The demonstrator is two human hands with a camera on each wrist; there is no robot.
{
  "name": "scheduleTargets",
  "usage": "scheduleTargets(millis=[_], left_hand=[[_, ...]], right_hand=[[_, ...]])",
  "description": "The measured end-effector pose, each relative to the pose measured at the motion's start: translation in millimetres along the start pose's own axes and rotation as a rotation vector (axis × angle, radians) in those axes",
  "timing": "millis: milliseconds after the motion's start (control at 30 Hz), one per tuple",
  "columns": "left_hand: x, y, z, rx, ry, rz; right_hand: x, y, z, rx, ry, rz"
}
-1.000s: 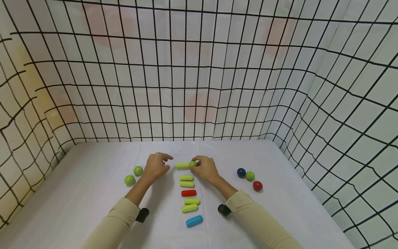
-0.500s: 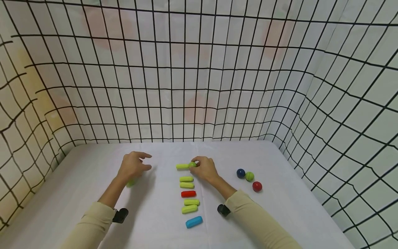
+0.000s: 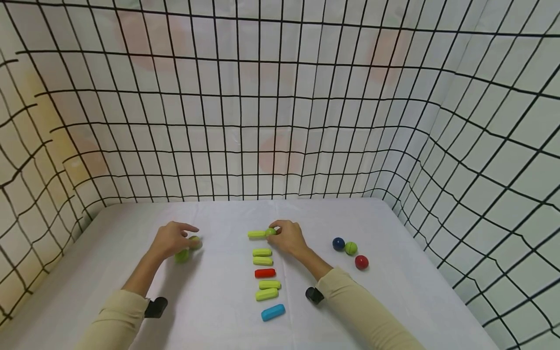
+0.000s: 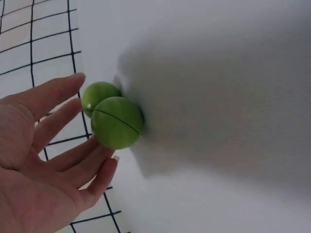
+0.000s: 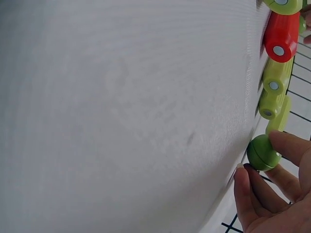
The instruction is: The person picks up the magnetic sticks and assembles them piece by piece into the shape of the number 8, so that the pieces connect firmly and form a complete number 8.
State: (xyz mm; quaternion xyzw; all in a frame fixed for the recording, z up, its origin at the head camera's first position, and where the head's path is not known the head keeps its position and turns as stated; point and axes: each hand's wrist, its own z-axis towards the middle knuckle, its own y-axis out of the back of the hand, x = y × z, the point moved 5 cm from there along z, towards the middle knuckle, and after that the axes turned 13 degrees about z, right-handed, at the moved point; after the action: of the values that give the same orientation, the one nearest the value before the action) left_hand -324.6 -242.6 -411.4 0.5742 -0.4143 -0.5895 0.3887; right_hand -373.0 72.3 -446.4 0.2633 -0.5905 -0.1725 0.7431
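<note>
Two green balls, a near one (image 4: 116,124) and one behind it (image 4: 97,93), rest on the white cloth. My left hand (image 3: 168,239) is right at them, fingers spread and slightly bent. In the head view its thumb overlaps one ball; contact is unclear. Farther right, my right hand (image 3: 288,236) pinches another green ball (image 5: 262,153) between thumb and fingers. This ball sits at the right end of a yellow-green ridged handle (image 3: 256,234), which lies flat; whether the two are joined cannot be told.
Below that handle lie several yellow-green handles (image 3: 262,261), a red handle (image 3: 265,273) and a blue handle (image 3: 273,312). A dark blue ball (image 3: 338,243), a green ball (image 3: 351,248) and a red ball (image 3: 361,262) sit at right. Black netting (image 3: 258,124) surrounds the table.
My left hand has moved left, away from the handle to the two green balls, and slightly down. The right hand has stayed at its ball.
</note>
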Motion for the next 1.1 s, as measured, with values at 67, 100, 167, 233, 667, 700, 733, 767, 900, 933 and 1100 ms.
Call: scheduleTargets(millis=[67, 100, 167, 233, 667, 700, 733, 767, 900, 933, 1100], left_hand=[[2.3, -2.1, -1.5, 0.018, 0.007, -0.005], [3.6, -3.1, -1.8, 0.022, 0.005, -0.005], [6.1, -4.3, -2.2, 0.023, 0.011, -0.012], [8.5, -5.0, -2.4, 0.022, 0.015, -0.015], [10.9, -4.6, -4.1, 0.024, 0.019, -0.003], [10.8, -4.8, -3.9, 0.024, 0.019, 0.001], [10.5, -4.9, -3.5, 0.022, 0.016, 0.007], [10.2, -5.1, -2.9, 0.023, 0.018, 0.009], [6.1, -3.9, 1.3, 0.021, 0.031, 0.006], [4.1, -3.4, 2.8, 0.018, 0.036, 0.000], [-12.0, -0.7, 10.5, -0.028, 0.018, -0.015]], right_hand=[[-0.8, -1.2, -0.1, 0.003, -0.008, 0.001], [-1.2, -1.7, 0.0, 0.006, -0.009, 0.001], [-1.4, -2.5, -0.4, 0.009, -0.012, 0.003], [-1.2, -3.1, -0.7, 0.011, -0.016, 0.005], [1.5, -5.2, -1.3, 0.017, -0.039, -0.001], [1.2, -5.4, -1.2, 0.020, -0.040, -0.001], [0.8, -5.4, -1.2, 0.022, -0.041, -0.002], [0.5, -5.4, -1.1, 0.025, -0.038, -0.003], [1.0, -3.6, 0.3, 0.021, -0.029, -0.001], [1.5, -2.9, 0.7, 0.018, -0.027, -0.002], [0.6, -1.2, 2.9, 0.004, -0.023, -0.016]])
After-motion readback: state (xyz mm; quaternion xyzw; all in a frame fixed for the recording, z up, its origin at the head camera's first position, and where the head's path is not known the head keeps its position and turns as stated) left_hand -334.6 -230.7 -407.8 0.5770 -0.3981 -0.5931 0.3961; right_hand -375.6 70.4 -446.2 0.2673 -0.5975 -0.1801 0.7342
